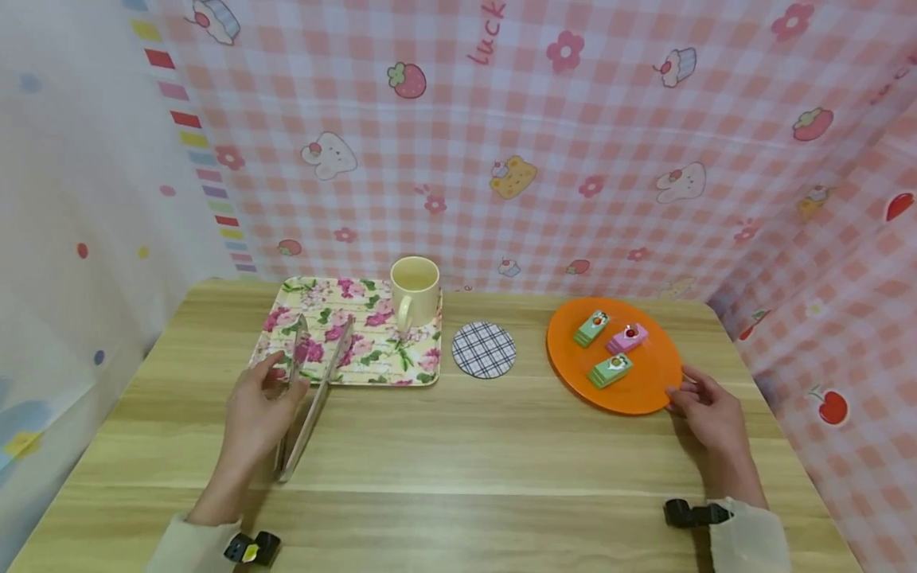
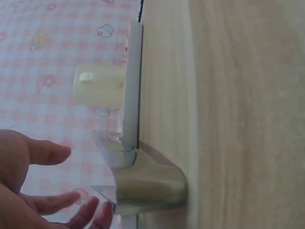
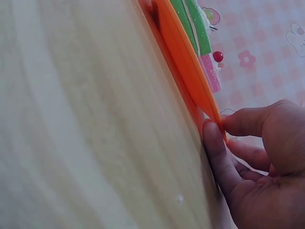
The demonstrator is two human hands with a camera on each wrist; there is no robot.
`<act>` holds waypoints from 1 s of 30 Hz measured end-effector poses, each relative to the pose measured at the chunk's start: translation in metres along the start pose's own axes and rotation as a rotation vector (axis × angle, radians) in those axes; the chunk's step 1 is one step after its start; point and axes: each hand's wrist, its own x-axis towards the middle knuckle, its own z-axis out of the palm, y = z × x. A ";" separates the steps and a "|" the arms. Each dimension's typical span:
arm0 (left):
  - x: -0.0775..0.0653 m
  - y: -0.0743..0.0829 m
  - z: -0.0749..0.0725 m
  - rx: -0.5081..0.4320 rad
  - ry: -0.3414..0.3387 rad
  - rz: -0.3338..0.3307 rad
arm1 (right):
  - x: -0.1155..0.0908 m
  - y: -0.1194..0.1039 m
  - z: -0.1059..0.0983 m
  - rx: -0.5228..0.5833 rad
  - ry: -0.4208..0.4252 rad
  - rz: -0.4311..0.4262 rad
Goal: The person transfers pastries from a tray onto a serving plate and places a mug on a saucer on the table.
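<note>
My left hand (image 1: 258,410) is over the metal tongs (image 1: 315,410), thumb and fingers spread apart with nothing gripped in the left wrist view. The tongs lie with their tips on a floral tray (image 1: 394,372) and their bent end (image 2: 152,188) on the table. On the right, my right hand (image 1: 712,414) pinches the rim of an orange plate (image 1: 573,374) between thumb and fingers (image 3: 248,121). Two green toy cake slices (image 1: 610,370) and a pink toy cake slice (image 1: 627,338) sit on that plate.
A pale yellow mug (image 1: 423,298) stands upright at the tray's back right corner, handle toward me. Between tray and plate lies a round checked coaster (image 1: 484,350). A pink gingham curtain (image 1: 458,159) hangs behind the wooden table (image 1: 473,461).
</note>
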 end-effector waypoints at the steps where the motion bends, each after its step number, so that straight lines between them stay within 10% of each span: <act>1: 0.000 0.001 0.000 -0.007 0.017 0.021 | -0.001 0.000 0.000 -0.014 0.000 -0.005; 8: -0.001 0.012 0.006 -0.079 0.109 0.098 | -0.007 -0.001 -0.001 -0.128 -0.025 -0.017; 30: 0.023 0.038 0.034 -0.274 -0.074 0.148 | -0.029 -0.046 0.006 -0.301 0.032 -0.210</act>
